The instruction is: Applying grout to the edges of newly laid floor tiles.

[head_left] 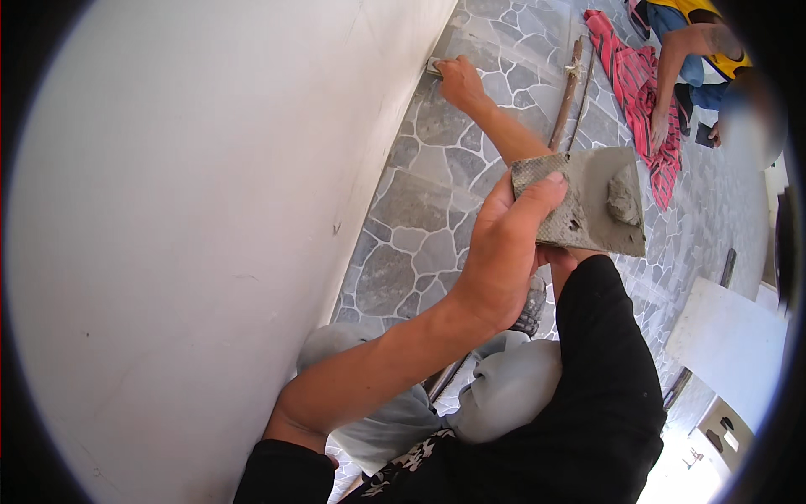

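My left hand (508,239) grips a flat grey mortar board (588,227), thumb on top and fingers beneath. On the board's right part rests a lump of wet grey mortar (622,197), with more smeared around it. Behind the board my right forearm passes and reaches away toward the wall's foot. There my right hand (462,81) is closed on a small, flat, pale-edged tool (433,65), pressed to the corner where the white wall (210,210) meets the stone-patterned floor (403,260). Its exact kind is too small to make out.
Beyond the board lie a wooden stick (568,92) and a red striped cloth (634,92). At the far right another person crouches, one hand (659,130) near the cloth and a dark phone-like object (705,134) in the other. A white panel (722,336) stands at right.
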`<act>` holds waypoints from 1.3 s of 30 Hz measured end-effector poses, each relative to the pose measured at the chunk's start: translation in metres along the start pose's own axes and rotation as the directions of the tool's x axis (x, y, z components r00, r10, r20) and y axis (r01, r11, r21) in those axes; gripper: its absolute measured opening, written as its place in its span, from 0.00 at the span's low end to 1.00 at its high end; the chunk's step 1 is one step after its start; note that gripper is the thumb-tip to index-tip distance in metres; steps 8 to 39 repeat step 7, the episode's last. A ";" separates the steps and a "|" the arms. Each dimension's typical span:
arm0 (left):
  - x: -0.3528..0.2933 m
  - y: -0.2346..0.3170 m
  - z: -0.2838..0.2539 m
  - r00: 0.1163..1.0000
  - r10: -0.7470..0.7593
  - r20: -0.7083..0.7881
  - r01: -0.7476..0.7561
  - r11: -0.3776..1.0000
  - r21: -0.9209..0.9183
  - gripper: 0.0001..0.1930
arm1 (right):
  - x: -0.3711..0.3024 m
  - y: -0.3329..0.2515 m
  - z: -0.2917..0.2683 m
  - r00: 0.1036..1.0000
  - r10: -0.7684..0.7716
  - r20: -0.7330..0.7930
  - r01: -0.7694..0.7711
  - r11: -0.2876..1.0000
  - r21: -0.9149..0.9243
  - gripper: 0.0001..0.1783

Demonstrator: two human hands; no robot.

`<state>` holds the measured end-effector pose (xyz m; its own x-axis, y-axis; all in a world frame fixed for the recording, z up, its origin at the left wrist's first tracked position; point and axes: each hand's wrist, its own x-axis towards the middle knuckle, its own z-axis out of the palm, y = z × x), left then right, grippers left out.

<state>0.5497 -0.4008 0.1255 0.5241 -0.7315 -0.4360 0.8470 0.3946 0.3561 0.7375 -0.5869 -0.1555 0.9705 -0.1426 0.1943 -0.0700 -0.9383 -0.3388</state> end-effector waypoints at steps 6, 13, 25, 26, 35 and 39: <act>-0.002 -0.001 0.009 0.999 -0.022 0.029 0.023 1.000 -0.014 0.16 | -0.032 -0.011 -0.033 0.995 -0.048 0.086 0.041 0.996 0.082 0.23; -0.003 -0.003 0.009 0.999 -0.032 0.033 0.033 0.999 -0.016 0.16 | -0.021 -0.001 -0.045 0.979 0.080 0.187 -0.087 0.996 0.026 0.25; -0.003 -0.003 0.009 0.999 -0.032 0.033 0.033 0.999 -0.016 0.16 | -0.021 -0.001 -0.045 0.979 0.080 0.187 -0.087 0.996 0.026 0.25; -0.003 -0.003 0.009 0.999 -0.032 0.033 0.033 0.999 -0.016 0.16 | -0.021 -0.001 -0.045 0.979 0.080 0.187 -0.087 0.996 0.026 0.25; -0.003 -0.003 0.009 0.999 -0.032 0.033 0.033 0.999 -0.016 0.16 | -0.021 -0.001 -0.045 0.979 0.080 0.187 -0.087 0.996 0.026 0.25; -0.003 -0.003 0.009 0.999 -0.032 0.033 0.033 0.999 -0.016 0.16 | -0.021 -0.001 -0.045 0.979 0.080 0.187 -0.087 0.996 0.026 0.25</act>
